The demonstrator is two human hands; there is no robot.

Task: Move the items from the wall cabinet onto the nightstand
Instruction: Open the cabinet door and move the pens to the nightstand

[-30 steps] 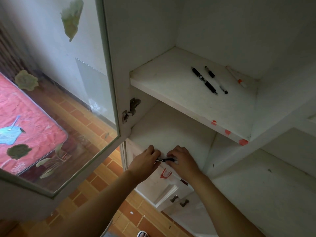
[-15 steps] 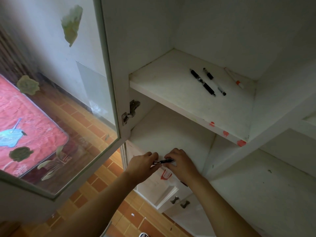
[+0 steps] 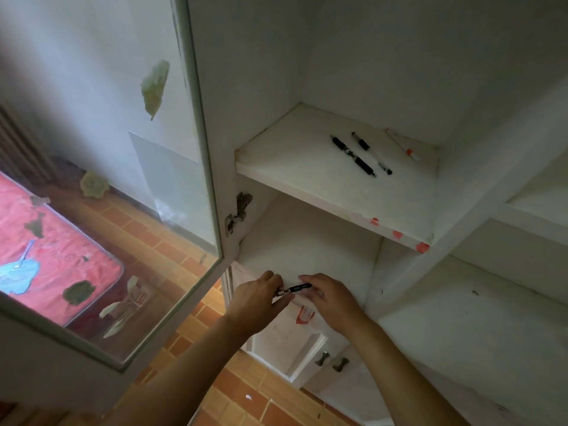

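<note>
1. The view is sitting a touch lower and nearer than a second ago, and the two hands are keeping almost the same place at the front edge of the lower shelf [image 3: 307,250]; the pen [image 3: 293,289] between them is now showing a little more of its barrel and is lying slightly more tilted.
2. The left hand [image 3: 258,298] is pinching the pen's metal tip end with thumb and fingers curled in on it.
3. The right hand [image 3: 330,298] is curling over the pen's other end and seems to be gripping it, though its fingertips are hiding behind the knuckles.
4. The pen is lying nearly level, its long axis running left to right from one hand to the other, the right end riding a little higher and farther in.
5. Three more pens are waiting on the upper shelf [image 3: 292,167]: a black pen [image 3: 353,156], a second pen [image 3: 372,153] just beside it, and a white pen [image 3: 402,145] near the back right corner.
6. All three are lying up and to the right of the hands, well apart from them, with their long axes slanting from back left to front right.
7. The right hand is the nearer one to that group, so I judge it the likelier to be reaching up once the held pen is passed to the left.
8. The door [image 3: 196,149] is standing open to the left; the nightstand is not in view.
</note>
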